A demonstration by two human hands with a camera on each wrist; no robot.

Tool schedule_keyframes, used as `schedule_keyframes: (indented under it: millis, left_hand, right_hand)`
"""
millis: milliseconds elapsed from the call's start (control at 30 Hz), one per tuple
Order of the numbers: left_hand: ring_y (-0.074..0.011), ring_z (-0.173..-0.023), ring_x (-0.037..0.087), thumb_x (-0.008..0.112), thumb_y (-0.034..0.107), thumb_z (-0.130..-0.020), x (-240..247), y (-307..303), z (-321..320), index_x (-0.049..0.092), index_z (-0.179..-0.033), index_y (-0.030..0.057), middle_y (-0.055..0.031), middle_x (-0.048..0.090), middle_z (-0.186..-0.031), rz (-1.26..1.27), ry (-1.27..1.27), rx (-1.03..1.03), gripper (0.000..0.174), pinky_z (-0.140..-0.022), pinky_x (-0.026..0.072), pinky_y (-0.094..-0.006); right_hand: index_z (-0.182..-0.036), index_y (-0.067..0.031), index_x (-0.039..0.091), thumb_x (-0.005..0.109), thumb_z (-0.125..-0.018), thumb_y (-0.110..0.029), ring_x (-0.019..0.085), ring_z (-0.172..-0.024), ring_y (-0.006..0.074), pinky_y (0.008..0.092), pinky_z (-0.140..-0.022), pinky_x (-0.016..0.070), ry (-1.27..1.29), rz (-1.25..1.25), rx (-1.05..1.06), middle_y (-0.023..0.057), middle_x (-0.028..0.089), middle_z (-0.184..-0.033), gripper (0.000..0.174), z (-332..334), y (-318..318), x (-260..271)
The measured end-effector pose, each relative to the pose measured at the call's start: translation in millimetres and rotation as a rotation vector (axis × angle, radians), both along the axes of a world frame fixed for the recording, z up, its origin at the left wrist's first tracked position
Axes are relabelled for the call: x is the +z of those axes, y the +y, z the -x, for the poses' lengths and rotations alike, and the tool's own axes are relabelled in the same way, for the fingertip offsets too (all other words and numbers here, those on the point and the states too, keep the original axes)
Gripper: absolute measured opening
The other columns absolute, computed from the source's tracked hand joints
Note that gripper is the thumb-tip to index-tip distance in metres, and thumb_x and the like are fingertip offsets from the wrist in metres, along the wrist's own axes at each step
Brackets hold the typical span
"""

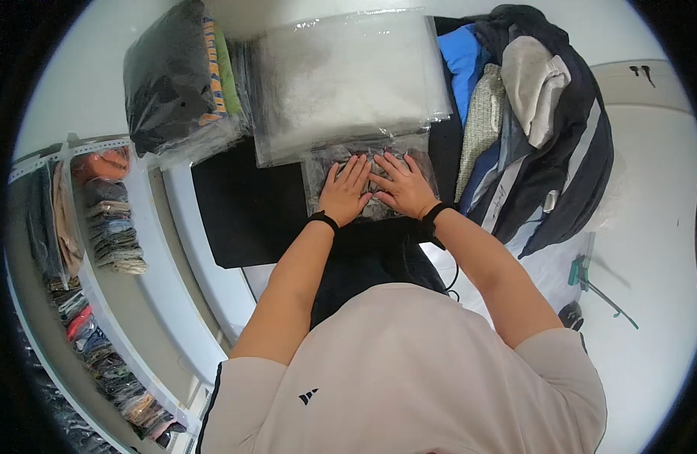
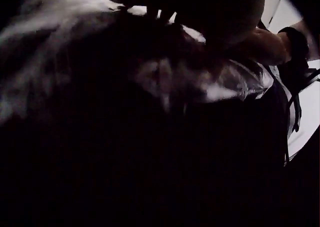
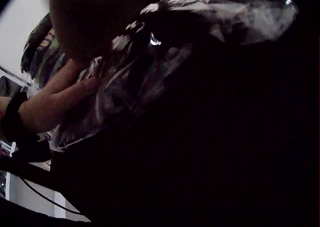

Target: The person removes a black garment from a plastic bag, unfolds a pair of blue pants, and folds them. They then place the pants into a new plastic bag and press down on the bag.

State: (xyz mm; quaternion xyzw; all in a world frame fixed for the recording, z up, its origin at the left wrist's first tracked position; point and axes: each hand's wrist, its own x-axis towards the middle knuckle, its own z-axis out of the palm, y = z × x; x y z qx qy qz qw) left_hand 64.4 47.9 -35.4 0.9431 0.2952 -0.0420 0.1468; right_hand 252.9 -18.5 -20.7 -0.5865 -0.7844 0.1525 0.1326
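Note:
A dark garment in a clear plastic bag [image 1: 377, 211] lies on the black tabletop [image 1: 246, 219] in front of the person. Both hands press flat on it, side by side, fingers spread and pointing away from the body. The left hand [image 1: 344, 191] covers its left half. On the right half rests the right hand [image 1: 409, 188], thumb close to the other thumb. Shiny, wrinkled plastic [image 3: 112, 99] shows under the left hand [image 3: 47, 109] in the right wrist view. The left wrist view is mostly dark, with the glossy bag [image 2: 220, 89] near its middle.
A stack of clear plastic bags [image 1: 348, 76] lies just beyond the hands. Bagged dark clothing [image 1: 167, 79] is piled at the back left. Loose clothes [image 1: 568, 151] heap up on the right. Shelves [image 1: 136, 318] with folded bagged garments stand at the left.

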Motion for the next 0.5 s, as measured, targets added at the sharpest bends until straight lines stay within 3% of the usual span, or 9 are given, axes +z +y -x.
schedule_keyframes:
  millis: [100,233,500]
  left_hand:
    - [-0.0199,-0.136,0.02,0.052,0.043,-0.084,14.1,4.9,-5.4,0.029,-0.139,0.01,-0.0051,0.023,-0.147,-0.057,0.017,-0.018,0.069,-0.108,0.0178,-0.045]
    - [-0.0194,-0.136,0.019,0.051,0.046,-0.083,12.2,22.1,-9.0,0.029,-0.139,0.0118,-0.0045,0.023,-0.147,-0.128,0.037,-0.069,0.069,-0.108,0.0177,-0.0451]
    - [-0.021,-0.135,0.019,0.05,0.047,-0.084,1.8,34.6,-10.4,0.031,-0.139,0.0126,-0.0054,0.022,-0.147,0.016,-0.02,-0.08,0.068,-0.107,0.0172,-0.0492]
  right_hand:
    - [-0.123,-0.0208,0.051,0.062,-0.078,-0.03,0.033,-0.129,0.0269,0.0522,-0.104,0.0224,-0.011,0.039,0.041,0.0084,0.036,-0.139,0.047,-6.4,5.8,9.3]
    - [-0.123,-0.0208,0.052,0.064,-0.077,-0.03,0.032,-0.129,0.0283,0.0529,-0.104,0.0218,-0.075,-0.009,0.051,0.01,0.036,-0.139,0.048,-14.7,8.2,7.8]
    - [-0.121,-0.0239,0.054,0.062,-0.078,-0.031,0.03,-0.13,0.0316,0.0543,-0.103,0.023,0.069,0.071,-0.002,0.0122,0.035,-0.139,0.044,-20.7,17.7,-5.8]
